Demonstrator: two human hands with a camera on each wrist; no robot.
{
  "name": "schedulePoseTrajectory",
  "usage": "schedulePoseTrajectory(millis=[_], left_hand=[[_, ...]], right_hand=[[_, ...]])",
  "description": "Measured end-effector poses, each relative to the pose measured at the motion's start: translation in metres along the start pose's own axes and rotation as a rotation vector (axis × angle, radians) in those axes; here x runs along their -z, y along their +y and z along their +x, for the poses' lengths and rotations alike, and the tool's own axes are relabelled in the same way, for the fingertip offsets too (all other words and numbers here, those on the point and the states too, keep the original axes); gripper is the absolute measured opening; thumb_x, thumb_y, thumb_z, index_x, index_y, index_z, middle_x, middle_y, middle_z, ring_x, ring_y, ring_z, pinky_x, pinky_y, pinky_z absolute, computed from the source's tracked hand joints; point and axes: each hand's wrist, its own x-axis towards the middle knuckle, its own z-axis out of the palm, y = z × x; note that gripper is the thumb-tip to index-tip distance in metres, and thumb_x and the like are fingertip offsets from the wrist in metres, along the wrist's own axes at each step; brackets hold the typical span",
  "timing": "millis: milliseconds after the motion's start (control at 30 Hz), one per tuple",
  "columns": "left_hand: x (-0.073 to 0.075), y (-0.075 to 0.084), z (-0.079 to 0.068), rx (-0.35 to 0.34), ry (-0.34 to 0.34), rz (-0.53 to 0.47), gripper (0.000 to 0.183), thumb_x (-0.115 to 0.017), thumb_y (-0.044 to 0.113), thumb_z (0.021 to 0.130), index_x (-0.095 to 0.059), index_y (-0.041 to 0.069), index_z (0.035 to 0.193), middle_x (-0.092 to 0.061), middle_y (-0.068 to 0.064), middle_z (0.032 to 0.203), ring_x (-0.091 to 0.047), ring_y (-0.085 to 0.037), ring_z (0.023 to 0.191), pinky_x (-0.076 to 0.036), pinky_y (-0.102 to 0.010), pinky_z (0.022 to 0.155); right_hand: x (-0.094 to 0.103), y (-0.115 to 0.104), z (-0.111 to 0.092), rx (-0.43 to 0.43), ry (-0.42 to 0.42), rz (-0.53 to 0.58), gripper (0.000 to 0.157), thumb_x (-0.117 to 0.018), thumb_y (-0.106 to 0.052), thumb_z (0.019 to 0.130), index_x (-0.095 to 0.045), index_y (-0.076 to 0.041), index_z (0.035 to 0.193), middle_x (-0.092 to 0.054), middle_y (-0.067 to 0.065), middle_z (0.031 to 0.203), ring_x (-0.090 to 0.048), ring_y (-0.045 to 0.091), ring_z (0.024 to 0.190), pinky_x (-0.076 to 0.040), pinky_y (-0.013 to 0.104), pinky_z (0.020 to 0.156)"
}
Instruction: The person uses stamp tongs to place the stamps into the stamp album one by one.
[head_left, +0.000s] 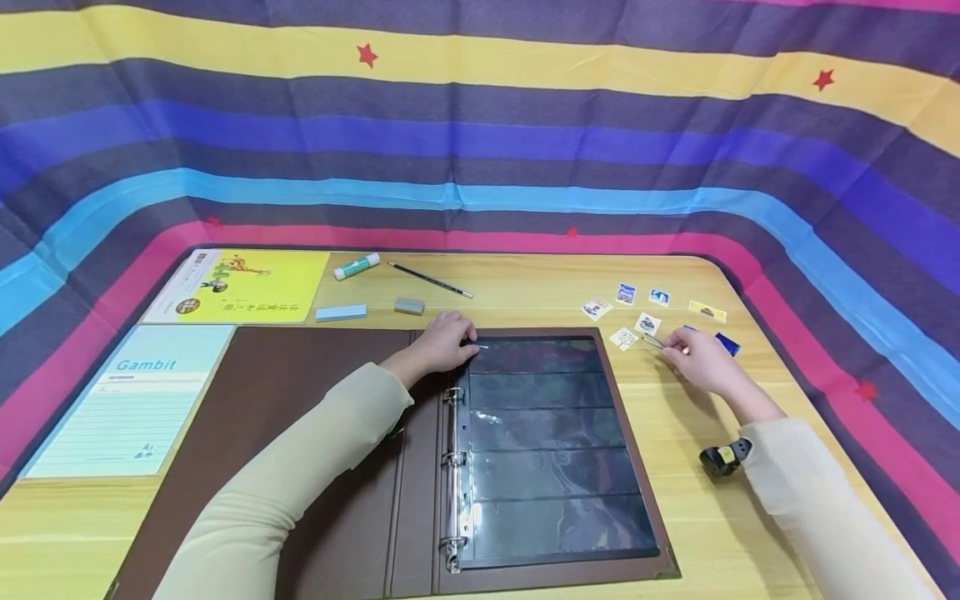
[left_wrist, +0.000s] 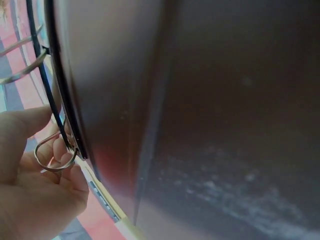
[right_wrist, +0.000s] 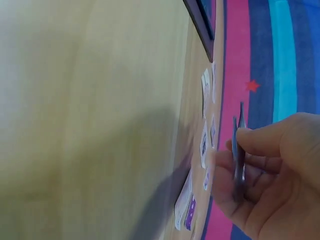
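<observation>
A brown ring binder (head_left: 322, 375) lies spread open on the table, with a black pocketed stamp page (head_left: 547, 425) on its rings. At the page's top left corner, by the top ring (left_wrist: 55, 167), my left hand (head_left: 442, 343) pinches the page edge between thumb and fingers. Metal tweezers (right_wrist: 239, 170) are in my right hand (head_left: 705, 362), held between thumb and fingers, their tips slightly apart. In the head view those tips are close to a pale stamp (head_left: 623, 338) and another small stamp (head_left: 647, 324). My right fingers partly hide a blue stamp behind them.
More stamps, among them a yellow-edged one (head_left: 707, 312), lie right of the binder. Beyond it are a glue stick (head_left: 357, 267), pencil (head_left: 431, 280), grey eraser (head_left: 409, 306) and light blue block (head_left: 341, 312). A yellow booklet (head_left: 277, 287) and Gambit notepad (head_left: 127, 400) lie left.
</observation>
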Motion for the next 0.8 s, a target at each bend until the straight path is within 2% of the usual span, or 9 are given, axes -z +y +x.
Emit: schedulePoseTrajectory(millis=[167,333,567,700,800], left_hand=[[0.000,-0.001,0.001,0.022,-0.013,-0.046,0.009,-0.052,0.020,0.080,-0.050,0.012,0.082,-0.043,0.000,0.087,-0.036,-0.018,0.085,-0.027,-0.033,0.076],[0.001,0.000,0.001,0.037,-0.023,-0.122,0.008,-0.051,0.016,0.080,-0.052,0.009,0.084,-0.045,-0.003,0.090,-0.038,-0.019,0.089,-0.030,-0.032,0.077],[0.001,-0.001,0.004,0.049,-0.028,-0.183,0.008,-0.053,0.014,0.080,-0.053,0.007,0.084,-0.046,-0.004,0.091,-0.040,-0.017,0.085,-0.033,-0.031,0.075],[0.002,-0.001,0.005,0.061,-0.036,-0.215,0.007,-0.053,0.012,0.079,-0.054,0.006,0.083,-0.046,-0.004,0.091,-0.041,-0.017,0.083,-0.034,-0.030,0.074],[0.002,-0.001,0.006,0.068,-0.041,-0.251,0.007,-0.052,0.011,0.079,-0.055,0.005,0.083,-0.048,-0.004,0.089,-0.044,-0.016,0.080,-0.036,-0.030,0.073]], right_hand=[[0.001,0.002,0.012,-0.051,-0.037,-0.010,0.018,-0.047,-0.012,0.080,-0.050,0.005,0.084,-0.051,0.013,0.074,-0.047,0.023,0.066,-0.037,0.035,0.058],[-0.001,0.002,0.019,-0.103,-0.053,-0.032,0.019,-0.044,-0.018,0.083,-0.049,0.000,0.076,-0.047,0.008,0.067,-0.043,0.020,0.061,-0.033,0.030,0.055],[-0.006,0.001,0.024,-0.109,-0.012,-0.067,0.028,-0.049,-0.021,0.082,-0.040,-0.008,0.058,-0.037,0.002,0.053,-0.035,0.017,0.050,-0.027,0.028,0.050],[-0.006,-0.001,0.024,-0.102,0.015,-0.080,0.029,-0.050,-0.020,0.081,-0.040,-0.008,0.056,-0.037,0.001,0.051,-0.034,0.016,0.049,-0.026,0.028,0.050],[-0.003,-0.005,0.023,-0.098,0.037,-0.088,0.024,-0.050,-0.018,0.081,-0.045,-0.006,0.061,-0.040,0.002,0.054,-0.036,0.017,0.051,-0.028,0.028,0.049]])
